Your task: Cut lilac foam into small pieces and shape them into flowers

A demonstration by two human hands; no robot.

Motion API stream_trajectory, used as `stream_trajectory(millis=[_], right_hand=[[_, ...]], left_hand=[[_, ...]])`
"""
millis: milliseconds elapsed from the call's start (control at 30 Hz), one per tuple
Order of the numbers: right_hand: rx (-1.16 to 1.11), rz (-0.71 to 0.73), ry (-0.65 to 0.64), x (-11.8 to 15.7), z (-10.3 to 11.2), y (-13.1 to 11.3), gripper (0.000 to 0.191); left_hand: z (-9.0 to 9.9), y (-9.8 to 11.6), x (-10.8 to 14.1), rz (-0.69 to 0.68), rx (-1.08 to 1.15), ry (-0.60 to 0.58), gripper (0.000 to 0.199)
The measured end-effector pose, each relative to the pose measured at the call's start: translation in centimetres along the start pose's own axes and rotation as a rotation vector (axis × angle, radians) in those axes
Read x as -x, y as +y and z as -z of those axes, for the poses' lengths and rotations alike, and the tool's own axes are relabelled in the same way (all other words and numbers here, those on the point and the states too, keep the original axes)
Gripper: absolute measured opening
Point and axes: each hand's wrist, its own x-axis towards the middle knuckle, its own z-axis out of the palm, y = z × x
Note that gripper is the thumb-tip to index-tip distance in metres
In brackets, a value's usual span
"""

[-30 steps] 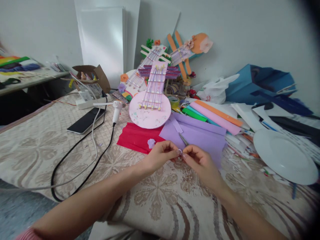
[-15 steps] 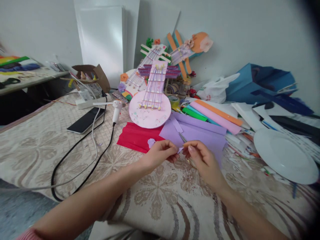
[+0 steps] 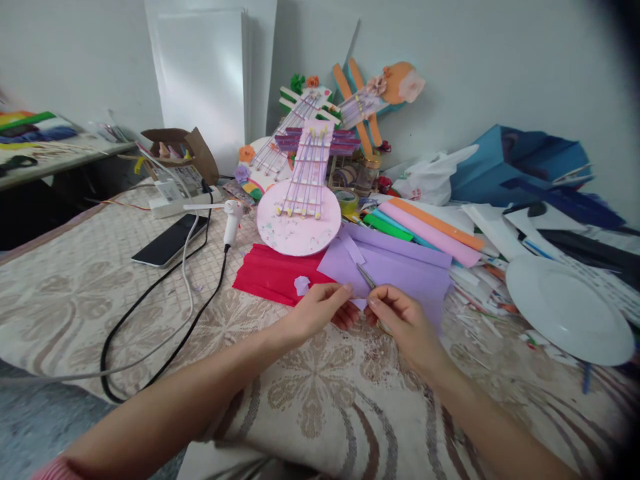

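From my head camera, I see a tiny bit of pale purple paper (image 3: 359, 303) between my two hands, right in the middle. My right hand (image 3: 400, 313), at three o'clock from it, looks pinched on it with thumb and finger together. My left hand (image 3: 323, 307) is at nine o'clock, with its thumb up and its other fingers a bit apart from it; I can't tell if it touches the paper too. At ten o'clock from my left hand, a small purple scrap (image 3: 302, 286) lies on the red paper (image 3: 265, 273). The scissors (image 3: 365, 275) poke out at twelve o'clock from my right fingers, over the big purple sheet (image 3: 400, 260). To do this well, I think I should pinch softly, hold just the edge, and go slow, because thin paper could rip or crumple. My scissors' tips are close, so I'd keep my fingers off them. Half a second ago, my left fingers were curled in tighter; now that thumb is higher. The scrap on the red paper hasn't moved.
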Motion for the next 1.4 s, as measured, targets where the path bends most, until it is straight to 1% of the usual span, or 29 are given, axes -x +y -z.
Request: stream_trajectory(millis=[167,233,267,367,433,500,567,633,700,767,833,900,1067,1267,1400], right_hand=[[0.032,0.022,0.008,0.0,0.03,0.15,0.014],[0.056,0.053,0.003,-0.01,0.09,0.2,0.008],[0.085,0.094,0.005,-0.03,0.13,0.2,0.008],[0.287,0.294,0.029,-0.05,0.22,0.07,0.023],[0.44,0.408,0.043,-0.01,0.21,-0.14,0.02],[0.493,0.433,0.054,0.07,0.16,-0.33,0.013],[0.429,0.349,0.059,0.13,0.1,-0.4,0.009],[0.286,0.187,0.04,0.12,0.08,-0.27,0.006],[0.127,0.042,0.015,0.04,0.09,-0.02,0.009],[0.016,-0.031,0.006,-0.06,0.09,0.22,0.012],[-0.04,-0.054,-0.008,-0.09,0.04,0.35,0.013],[-0.062,-0.062,-0.034,-0.06,-0.03,0.34,0.014],[-0.051,-0.068,-0.053,0.05,-0.09,0.23,0.013],[0.006,-0.053,-0.023,-0.02,0.06,0.36,0.013],[0.084,-0.028,-0.044,0.08,0.0,0.02,0.011]], left_hand=[[0.13,0.09,0.13,-0.041,-0.019,-0.024,0.026],[0.18,0.16,0.16,-0.048,-0.009,-0.016,0.023],[0.2,0.21,0.18,-0.04,-0.002,-0.006,0.021],[0.22,0.29,0.2,0.012,0.028,0.008,0.016],[0.23,0.26,0.19,0.033,0.041,-0.006,0.015],[0.25,0.2,0.14,0.037,0.049,-0.026,0.016],[0.3,0.16,0.06,0.032,0.057,-0.021,0.018],[0.35,0.17,-0.01,0.002,0.056,0.016,0.017],[0.4,0.14,-0.07,-0.05,0.029,0.057,0.012],[0.44,0.01,-0.12,-0.099,-0.033,0.061,0.014],[0.48,-0.24,-0.15,-0.134,-0.108,0.037,0.019],[0.52,-0.5,-0.2,-0.16,-0.152,0.024,0.019],[0.55,-0.59,-0.2,-0.204,-0.128,0.011,0.016],[0.46,-0.34,-0.07,-0.16,-0.119,0.029,0.014],[0.55,-0.59,-0.12,-0.184,-0.178,0.021,0.019]])
